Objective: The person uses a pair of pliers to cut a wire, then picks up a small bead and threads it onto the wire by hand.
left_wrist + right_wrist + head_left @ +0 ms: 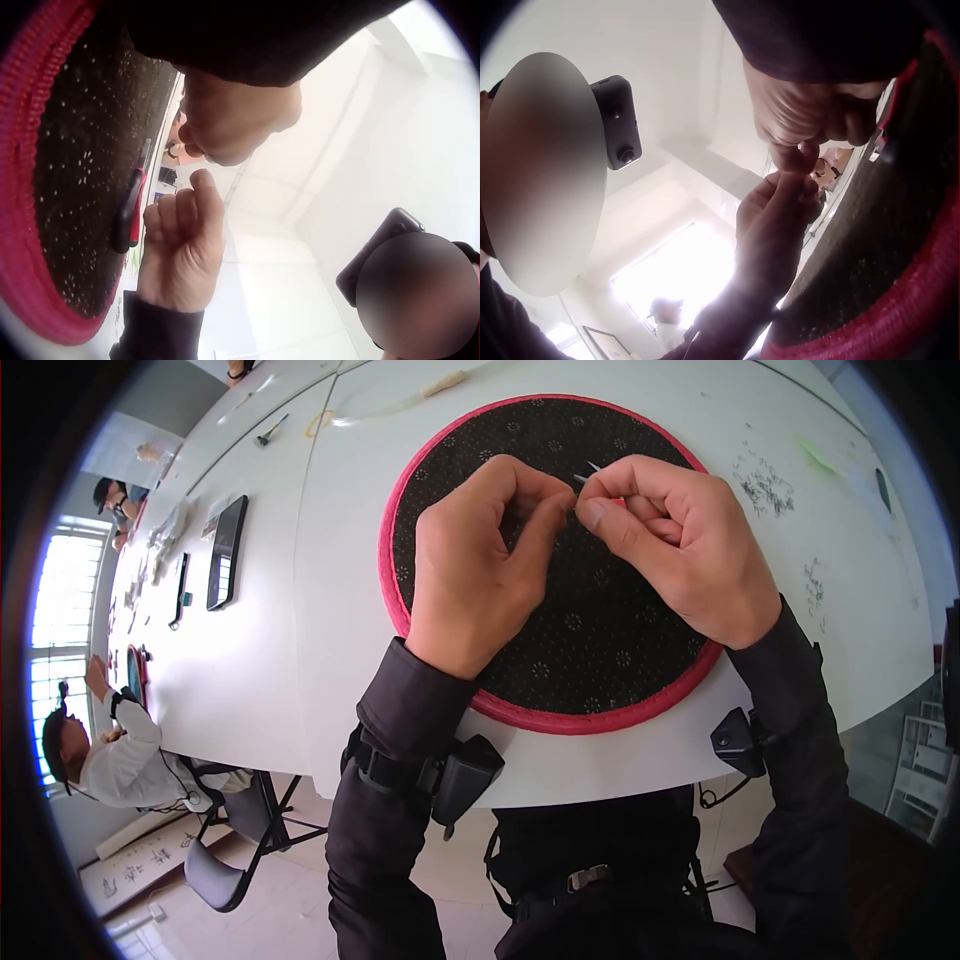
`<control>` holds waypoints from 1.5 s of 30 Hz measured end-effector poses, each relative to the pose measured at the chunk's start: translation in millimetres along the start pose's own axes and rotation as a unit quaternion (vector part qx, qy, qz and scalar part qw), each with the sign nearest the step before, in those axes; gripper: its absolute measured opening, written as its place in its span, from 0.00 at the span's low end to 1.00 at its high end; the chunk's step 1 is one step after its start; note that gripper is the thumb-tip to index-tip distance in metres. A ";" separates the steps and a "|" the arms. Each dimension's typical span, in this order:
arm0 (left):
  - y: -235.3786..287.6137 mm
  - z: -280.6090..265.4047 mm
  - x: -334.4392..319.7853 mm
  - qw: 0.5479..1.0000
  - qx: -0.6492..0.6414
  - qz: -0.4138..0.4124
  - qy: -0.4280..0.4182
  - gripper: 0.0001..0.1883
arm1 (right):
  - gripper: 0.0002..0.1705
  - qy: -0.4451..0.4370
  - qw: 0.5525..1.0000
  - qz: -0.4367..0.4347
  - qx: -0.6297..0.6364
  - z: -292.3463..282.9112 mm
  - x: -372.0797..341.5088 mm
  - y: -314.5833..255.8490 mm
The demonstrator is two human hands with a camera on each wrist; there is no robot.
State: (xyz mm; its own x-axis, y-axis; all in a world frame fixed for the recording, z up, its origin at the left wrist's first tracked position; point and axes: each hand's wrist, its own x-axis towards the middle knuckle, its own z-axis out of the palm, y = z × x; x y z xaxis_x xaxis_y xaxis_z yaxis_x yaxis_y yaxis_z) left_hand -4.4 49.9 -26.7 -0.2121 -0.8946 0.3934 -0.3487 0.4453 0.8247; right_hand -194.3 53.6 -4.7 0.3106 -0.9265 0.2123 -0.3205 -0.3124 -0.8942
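Both hands hover over a round black mat point(570, 660) with a red padded rim and small pale flower marks. My left hand point(475, 560) has thumb and forefinger brought together at the mat's middle. Opposite it, my right hand point(690, 540) pinches in the same way, other fingers curled in, its fingertips close against the left ones. I cannot tell whether something fine is held between them. On the mat lies a hand tool with red-and-black handles point(133, 214); in the head view its slim metal tips point(590, 470) show between the hands, the rest mostly covered by the right hand.
Dark scraps point(765, 490) are scattered on the white table point(340, 590) right of the mat. A phone-like device point(228, 552) lies at left, a brush point(270, 430) and a wooden-handled tool point(445, 383) farther back. Another person point(120, 750) sits at the far left.
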 end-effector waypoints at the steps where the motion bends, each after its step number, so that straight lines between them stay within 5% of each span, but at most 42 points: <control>1: 0.5 -1.0 -0.5 1.000 0.003 -0.001 -0.020 0.03 | 0.10 0.005 1.000 -0.010 -0.011 -0.3 -0.1 -0.1; 6: 14.4 -3.1 -1.7 0.994 0.029 -0.015 -0.104 0.02 | 0.11 0.006 0.999 -0.027 0.031 -6.2 5.0 12.8; 12: 13.1 -0.7 -4.1 0.989 -0.094 -0.046 -0.106 0.04 | 0.13 -0.040 0.993 0.043 0.105 -15.3 8.1 12.3; 19: 16.4 -1.0 -1.9 0.989 -0.139 -0.048 -0.016 0.03 | 0.14 -0.077 0.981 0.112 0.137 -15.5 7.7 5.4; 33: -3.9 2.9 0.6 0.999 -0.028 -0.004 0.029 0.02 | 0.11 -0.013 1.000 0.018 0.012 0.2 0.2 -0.8; 37: 1.3 0.5 -1.1 0.999 -0.006 0.009 -0.033 0.03 | 0.12 -0.008 1.000 0.000 -0.015 -4.9 2.3 2.3; 45: 6.1 3.8 -4.6 0.994 -0.080 -0.012 -0.076 0.03 | 0.13 -0.060 0.990 0.054 0.114 -13.1 8.2 15.0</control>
State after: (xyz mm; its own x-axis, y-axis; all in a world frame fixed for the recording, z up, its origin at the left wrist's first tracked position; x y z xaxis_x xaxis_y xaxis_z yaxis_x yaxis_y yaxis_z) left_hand -9.0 56.9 -25.0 -0.3449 -0.8833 0.3176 -0.2085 0.4020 0.8916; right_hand -208.3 38.6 -11.3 0.3947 -0.9158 0.0737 -0.1512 -0.1439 -0.9780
